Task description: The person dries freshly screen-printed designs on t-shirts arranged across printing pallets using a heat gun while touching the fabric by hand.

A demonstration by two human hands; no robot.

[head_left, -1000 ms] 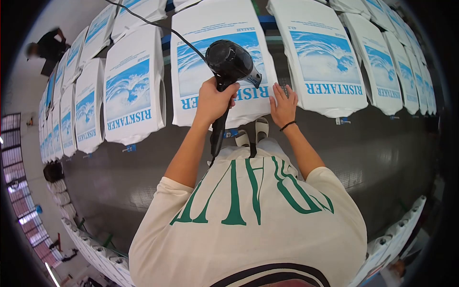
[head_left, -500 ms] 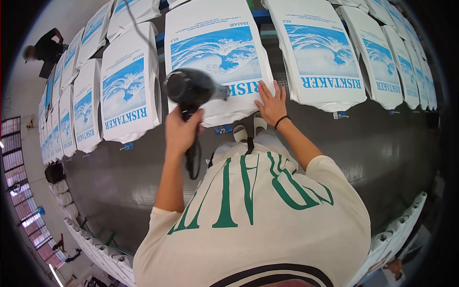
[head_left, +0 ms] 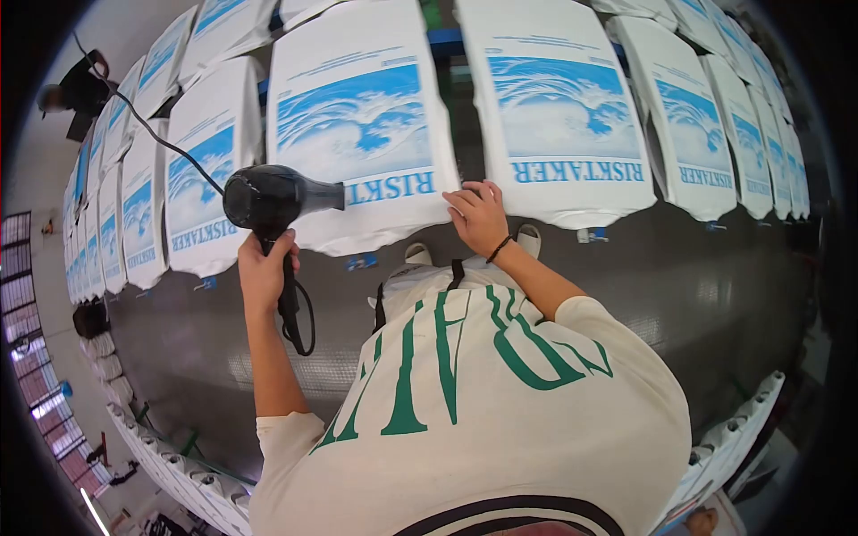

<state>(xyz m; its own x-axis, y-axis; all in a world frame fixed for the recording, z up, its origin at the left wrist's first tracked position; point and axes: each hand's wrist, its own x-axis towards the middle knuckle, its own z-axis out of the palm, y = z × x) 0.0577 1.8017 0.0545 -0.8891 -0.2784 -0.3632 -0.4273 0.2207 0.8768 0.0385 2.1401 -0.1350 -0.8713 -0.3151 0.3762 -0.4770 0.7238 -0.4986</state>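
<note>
My left hand is wrapped round the handle of a black hair dryer, whose nozzle points right across the lower print of a white shirt. That shirt carries a blue wave picture and the word RISKTAKER, partly covered by the nozzle. At its lower right corner is my right hand, fingers bent at the cloth edge; whether they pinch it is hard to tell. A second white shirt with the same print lies just right of this hand.
More printed shirts line both sides, with others behind me at lower left. A dark cord runs from the dryer to the upper left. A person is at the far upper left. Grey floor lies below.
The dryer and my left hand have moved left and down, and the nozzle shows more sharply. My right hand has slid down-left, its fingers now bent. The whole view has shifted slightly.
</note>
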